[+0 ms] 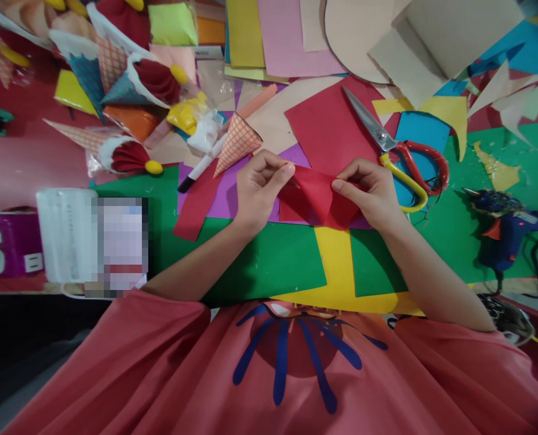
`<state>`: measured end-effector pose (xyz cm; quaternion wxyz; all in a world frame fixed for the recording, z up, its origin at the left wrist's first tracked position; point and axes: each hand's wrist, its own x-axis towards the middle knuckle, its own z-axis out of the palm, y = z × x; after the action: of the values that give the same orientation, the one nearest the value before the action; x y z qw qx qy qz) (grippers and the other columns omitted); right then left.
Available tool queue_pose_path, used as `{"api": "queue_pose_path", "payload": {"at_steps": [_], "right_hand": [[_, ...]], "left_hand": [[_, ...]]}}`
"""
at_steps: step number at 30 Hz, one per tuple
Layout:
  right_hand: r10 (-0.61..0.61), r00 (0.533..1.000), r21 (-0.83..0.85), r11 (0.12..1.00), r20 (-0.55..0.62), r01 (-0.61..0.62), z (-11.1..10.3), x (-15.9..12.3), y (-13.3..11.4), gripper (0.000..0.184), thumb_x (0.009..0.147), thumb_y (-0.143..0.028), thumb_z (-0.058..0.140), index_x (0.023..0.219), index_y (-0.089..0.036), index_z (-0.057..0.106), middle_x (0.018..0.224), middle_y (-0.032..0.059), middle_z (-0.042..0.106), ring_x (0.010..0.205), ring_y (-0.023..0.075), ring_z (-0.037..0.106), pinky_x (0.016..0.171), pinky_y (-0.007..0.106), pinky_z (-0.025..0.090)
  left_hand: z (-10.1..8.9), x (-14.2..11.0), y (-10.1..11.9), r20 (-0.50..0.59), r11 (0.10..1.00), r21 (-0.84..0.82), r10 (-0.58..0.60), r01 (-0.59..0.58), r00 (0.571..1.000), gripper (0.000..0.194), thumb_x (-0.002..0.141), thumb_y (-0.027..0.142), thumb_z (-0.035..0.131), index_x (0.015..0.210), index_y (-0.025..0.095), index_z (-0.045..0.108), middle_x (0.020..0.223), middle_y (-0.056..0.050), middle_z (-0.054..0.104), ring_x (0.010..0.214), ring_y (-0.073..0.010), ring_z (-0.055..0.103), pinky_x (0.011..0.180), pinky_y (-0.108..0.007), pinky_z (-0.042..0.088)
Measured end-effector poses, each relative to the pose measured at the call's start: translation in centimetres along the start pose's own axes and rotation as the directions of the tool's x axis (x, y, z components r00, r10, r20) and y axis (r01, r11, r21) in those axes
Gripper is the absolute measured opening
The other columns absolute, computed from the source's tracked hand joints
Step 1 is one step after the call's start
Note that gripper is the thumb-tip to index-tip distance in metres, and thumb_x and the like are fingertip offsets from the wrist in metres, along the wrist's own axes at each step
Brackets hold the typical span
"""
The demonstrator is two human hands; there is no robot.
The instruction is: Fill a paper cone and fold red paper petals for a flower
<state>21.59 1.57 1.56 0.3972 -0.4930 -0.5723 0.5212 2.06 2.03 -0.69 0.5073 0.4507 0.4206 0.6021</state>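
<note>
Between my two hands a red sheet (316,184), of paper or thin foam, is stretched and bent, its lower part over the purple sheet. My left hand (262,187) pinches its left upper corner between thumb and fingers. At its right upper edge, my right hand (368,187) pinches it the same way. Just above my left hand lies an orange checked paper cone (238,144), beside a white marker with a black cap (201,169). Scissors with red and yellow handles (386,139) lie open above my right hand. A larger red sheet (327,130) lies behind.
A blue glue gun (511,238) with a small red light rests at the right. Finished ice-cream-like cones (128,84) crowd the upper left. Coloured sheets (291,36) are stacked at the back. A blurred-out phone-like object (122,241) lies left, near the table edge.
</note>
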Motion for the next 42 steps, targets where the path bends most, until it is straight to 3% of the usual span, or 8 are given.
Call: {"api": "queue_pose_path", "payload": {"at_steps": [10,18,27,34,42], "right_hand": [[0.003,1.0,0.018,1.0,0.007,-0.003,0.0,0.1,0.0,0.025,0.074,-0.038,0.076,0.069,-0.021,0.059,0.066,-0.0025,0.061,0.062,0.0114,0.056,0.059,0.027,0.046],[-0.001,1.0,0.011,1.0,-0.025,0.001,0.0,0.1,-0.1,0.028,0.073,-0.042,0.076,0.068,-0.021,0.059,0.065,-0.0026,0.061,0.061,0.0116,0.055,0.057,0.027,0.047],[-0.005,1.0,0.005,1.0,-0.027,0.005,0.0,0.1,-0.1,0.026,0.073,-0.041,0.076,0.068,-0.021,0.059,0.065,-0.0024,0.062,0.062,0.0119,0.056,0.058,0.027,0.047],[0.002,0.999,0.002,1.0,-0.038,-0.002,0.0,0.1,0.0,0.025,0.073,-0.038,0.076,0.067,-0.021,0.059,0.065,-0.0026,0.061,0.063,0.0118,0.056,0.059,0.027,0.047],[-0.006,1.0,0.035,0.999,-0.015,0.007,0.0,0.0,-0.1,0.023,0.074,-0.035,0.076,0.068,-0.02,0.06,0.066,-0.0033,0.06,0.061,0.0101,0.055,0.058,0.026,0.046]], "left_hand": [[-0.2,0.1,-0.1,-0.005,0.995,0.085,0.046,-0.046,0.999,0.023,0.075,0.045,0.075,0.071,0.024,0.066,0.064,0.006,0.067,0.058,-0.0045,0.061,0.056,-0.019,0.052],[0.2,0.1,0.3,0.022,0.997,0.039,-0.069,0.068,0.997,0.027,0.076,0.049,0.073,0.075,0.024,0.063,0.06,0.008,0.067,0.053,-0.0053,0.064,0.056,-0.02,0.054],[0.3,0.0,0.6,0.018,0.995,0.06,-0.086,0.085,0.996,0.032,0.076,0.051,0.072,0.077,0.021,0.063,0.062,0.006,0.066,0.055,-0.0072,0.066,0.057,-0.02,0.055],[0.2,0.2,0.2,0.03,0.99,0.033,-0.137,0.136,0.99,0.033,0.07,0.052,0.076,0.073,0.022,0.064,0.057,0.007,0.064,0.049,-0.0052,0.059,0.05,-0.018,0.049],[0.3,0.1,0.4,0.025,0.975,0.177,-0.143,0.137,0.989,0.043,0.073,0.057,0.07,0.063,0.018,0.056,0.056,0.006,0.056,0.052,-0.0051,0.054,0.05,-0.019,0.042]]}}
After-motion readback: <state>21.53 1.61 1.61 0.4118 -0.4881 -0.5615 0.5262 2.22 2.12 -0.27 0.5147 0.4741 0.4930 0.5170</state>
